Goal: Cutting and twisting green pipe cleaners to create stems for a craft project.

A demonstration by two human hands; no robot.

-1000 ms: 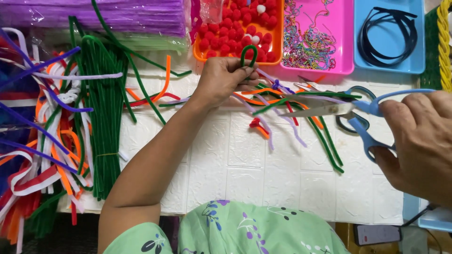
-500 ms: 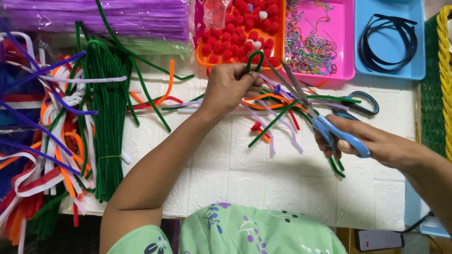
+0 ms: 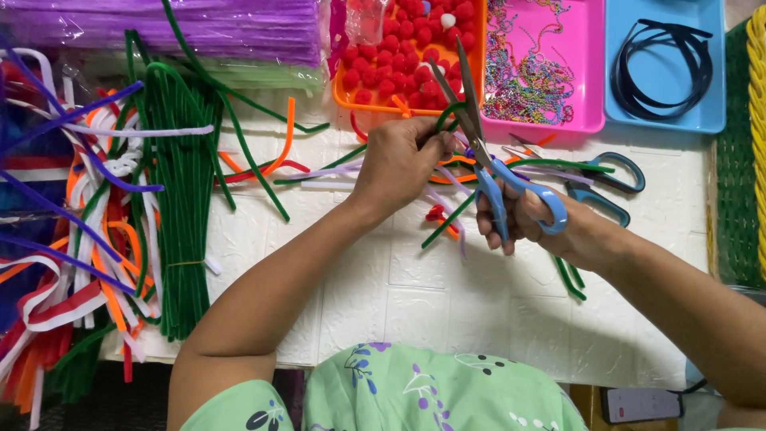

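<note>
1. A person in a green floral top (image 3: 415, 395) leans over a white brick-patterned tabletop (image 3: 431, 303), both forearms reaching away from the body.
2. The right hand (image 3: 531, 219) is closed through the handles of blue-handled scissors (image 3: 495, 172); their long axis runs from the handles near the wrist up and slightly left, blades parted and tips pointing away toward the trays.
3. The left hand (image 3: 399, 164) is curled shut, pinching a green pipe cleaner (image 3: 448, 112) bent into a small loop that rises above the fingertips; the loop sits between the scissor blades.
4. Just right of the hands lies a second pair of scissors (image 3: 606, 179) with dark teal handles, flat on the table, amid loose pipe cleaner pieces in green, orange, red and lilac.
5. At far left a bundle of long green pipe cleaners (image 3: 182, 207) lies lengthwise toward the viewer, beside a tangle of mixed-colour pipe cleaners (image 3: 72, 263).
6. Along the far edge: an orange tray (image 3: 351, 100) of red pom-poms (image 3: 399, 64), a pink tray (image 3: 594, 72) of coloured chains, a blue tray (image 3: 714, 80) of black headbands (image 3: 662, 68), and a pack of purple pipe cleaners (image 3: 175, 28).
</note>
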